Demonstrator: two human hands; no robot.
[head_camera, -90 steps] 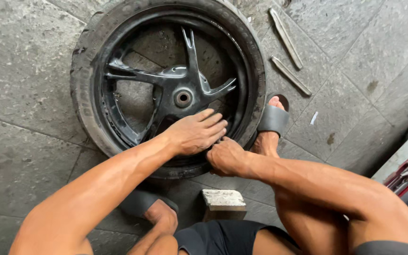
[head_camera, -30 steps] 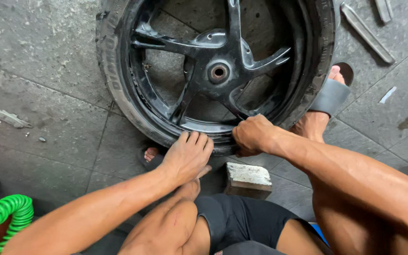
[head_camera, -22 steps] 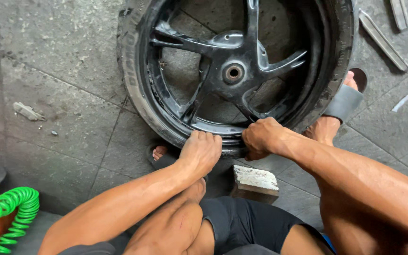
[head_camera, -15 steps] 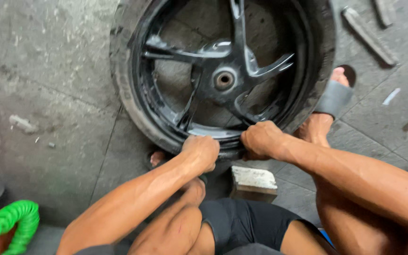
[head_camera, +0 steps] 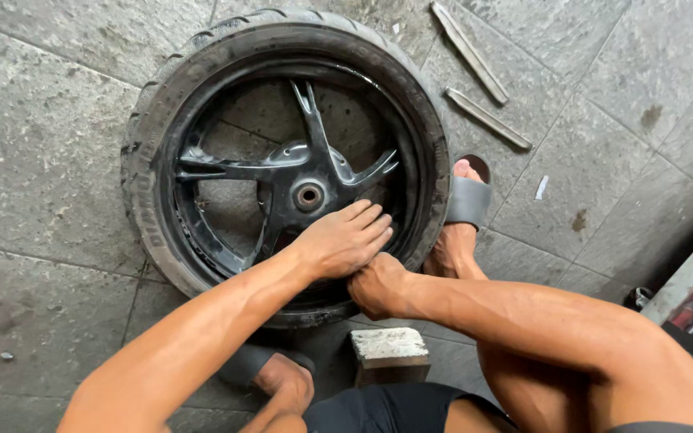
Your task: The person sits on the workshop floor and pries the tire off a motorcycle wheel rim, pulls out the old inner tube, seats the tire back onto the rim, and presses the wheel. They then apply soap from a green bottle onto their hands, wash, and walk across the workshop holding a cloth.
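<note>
The left hand [head_camera: 345,239] is laid flat, fingers spread, on the near edge of the black rubber tyre [head_camera: 146,152], which lies flat on the grey stone floor [head_camera: 34,160] around its black spoked wheel [head_camera: 308,195]. The right hand [head_camera: 378,285] is closed in a fist just beside it on the same edge; what it grips cannot be seen. The tyre edge is best pushed down with both hands kept close together.

Soft, even daylight filled the scene; shadows lay faint, nothing glared, focus was sharp, and the edges bowed slightly.

Left hand [head_camera: 345,240]: palm down, fingers straight and together, pointing up-right, forearm stretched forward. Right hand [head_camera: 378,285]: curled into a fist just below, touching the left hand's fingertips. Both arms bare.
</note>
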